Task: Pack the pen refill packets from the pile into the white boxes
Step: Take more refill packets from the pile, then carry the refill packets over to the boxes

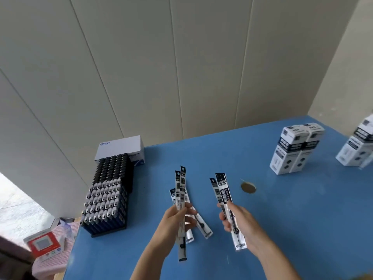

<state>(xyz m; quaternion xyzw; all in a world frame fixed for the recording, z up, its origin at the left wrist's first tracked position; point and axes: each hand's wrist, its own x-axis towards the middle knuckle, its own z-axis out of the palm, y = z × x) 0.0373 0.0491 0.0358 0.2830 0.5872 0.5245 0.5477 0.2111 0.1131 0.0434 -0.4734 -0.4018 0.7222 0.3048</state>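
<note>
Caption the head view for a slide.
Over the blue table, left hand and right hand each hold refill packets; white boxes stand far right.

My left hand grips two refill packets upright; my right hand grips another pair. Loose packets lie on the blue surface under my left hand; white boxes stand far right.

Left hand, right hand (each round packets)

Round mark on table. Left of it: right hand holding packet bunch, then left hand holding second bunch above loose packets. Far left: lighter rack, carton behind. Right-behind mark: paired boxes touching, more boxes farther right.
</note>
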